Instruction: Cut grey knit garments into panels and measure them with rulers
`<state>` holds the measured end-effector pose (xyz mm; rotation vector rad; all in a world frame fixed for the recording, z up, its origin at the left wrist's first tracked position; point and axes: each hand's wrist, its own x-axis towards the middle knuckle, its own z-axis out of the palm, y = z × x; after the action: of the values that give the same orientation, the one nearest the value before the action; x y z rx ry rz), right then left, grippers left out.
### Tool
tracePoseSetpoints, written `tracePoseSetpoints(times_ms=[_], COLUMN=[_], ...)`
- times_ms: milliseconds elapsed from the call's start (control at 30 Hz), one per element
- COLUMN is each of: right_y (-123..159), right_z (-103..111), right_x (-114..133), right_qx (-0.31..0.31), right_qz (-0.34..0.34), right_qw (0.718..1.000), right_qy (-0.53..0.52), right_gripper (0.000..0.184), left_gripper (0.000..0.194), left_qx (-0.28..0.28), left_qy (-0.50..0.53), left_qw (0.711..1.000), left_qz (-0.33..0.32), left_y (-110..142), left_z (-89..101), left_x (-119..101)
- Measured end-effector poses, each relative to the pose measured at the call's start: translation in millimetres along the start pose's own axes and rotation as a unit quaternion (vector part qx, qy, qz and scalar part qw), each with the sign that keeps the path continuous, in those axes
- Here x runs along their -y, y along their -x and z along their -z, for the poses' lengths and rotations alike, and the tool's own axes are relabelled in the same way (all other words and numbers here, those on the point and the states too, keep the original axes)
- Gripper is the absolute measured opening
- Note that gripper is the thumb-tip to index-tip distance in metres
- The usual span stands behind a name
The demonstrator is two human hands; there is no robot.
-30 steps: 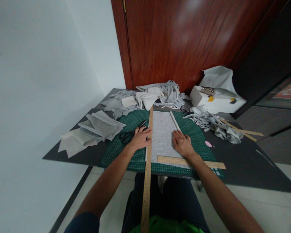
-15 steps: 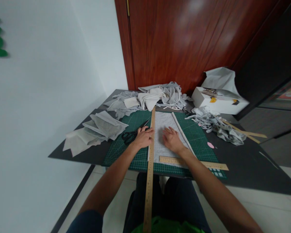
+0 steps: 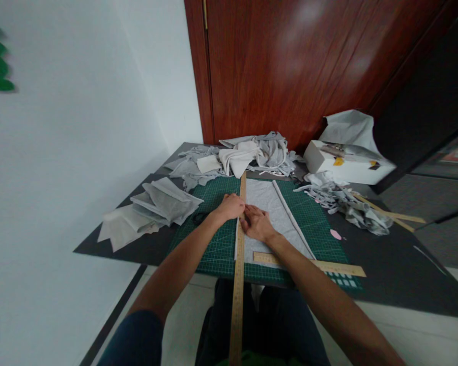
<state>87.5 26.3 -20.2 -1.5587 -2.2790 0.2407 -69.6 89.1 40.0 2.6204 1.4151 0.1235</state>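
Note:
A long wooden ruler [image 3: 238, 290] runs lengthwise along the left edge of a light grey cloth [image 3: 263, 195] and sticks out past the table's front edge. My left hand [image 3: 231, 207] is closed at the ruler, its fingers curled over it. Right against it, my right hand [image 3: 256, 222] lies over the cloth, fingers stretched out and their tips reaching the ruler. Under my left wrist, the black scissors [image 3: 199, 218] show only a handle. A shorter wooden ruler [image 3: 339, 268] lies across the cloth's near end, partly beneath my right forearm.
A green cutting mat [image 3: 213, 254] lies on the dark table [image 3: 397, 274]. Folded cloth pieces [image 3: 170, 198] are at left, a heap of grey cloth [image 3: 270, 150] at the back. Cloth scraps [image 3: 351, 203] and a white box [image 3: 351, 162] stand at right. A wall borders the left.
My right hand has moved left across the cloth to the long ruler and now meets my left hand. The left hand has shifted slightly up and covers the scissors' blades.

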Motion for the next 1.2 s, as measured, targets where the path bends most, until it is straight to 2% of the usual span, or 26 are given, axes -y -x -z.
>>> tracePoseSetpoints(times_ms=[133,267,467,600,733,900,1067,1200], right_y=[2,4,6,6,8,9,10,10], right_z=[-3,-3,-2,-3,-4,-6,-8,-8], right_x=[3,6,8,8,8,8,7,6], right_qx=[0.001,-0.005,-0.006,-0.012,-0.022,-0.029,-0.035,-0.033], right_qz=[-0.015,-0.012,-0.009,-0.002,-0.001,0.004,0.006,0.008], right_qw=[1.0,1.0,1.0,1.0,1.0,1.0,0.999,0.999], right_qy=[0.018,0.022,0.016,0.011,0.006,0.007,0.013,0.011], right_gripper=[0.057,0.058,0.058,0.057,0.055,0.055,0.055,0.055], left_gripper=[0.036,0.046,0.056,0.055,0.058,0.061,0.061,0.059], left_qx=[-0.038,-0.079,-0.085,-0.061,-0.027,-0.045,-0.059,-0.043], left_qy=[0.028,0.021,0.005,-0.005,-0.01,-0.015,-0.013,0.009], left_qw=[0.999,0.996,0.995,0.995,0.991,0.981,0.968,0.969], left_qz=[0.012,0.035,0.049,0.082,0.13,0.189,0.246,0.244], left_y=[-29,-63,-108,-128,-145,-159,-160,-154], left_z=[3.2,-0.3,-10.0,-15.8,-18.2,-16.1,-10.0,-2.1], left_x=[16,31,57,76,92,117,145,150])
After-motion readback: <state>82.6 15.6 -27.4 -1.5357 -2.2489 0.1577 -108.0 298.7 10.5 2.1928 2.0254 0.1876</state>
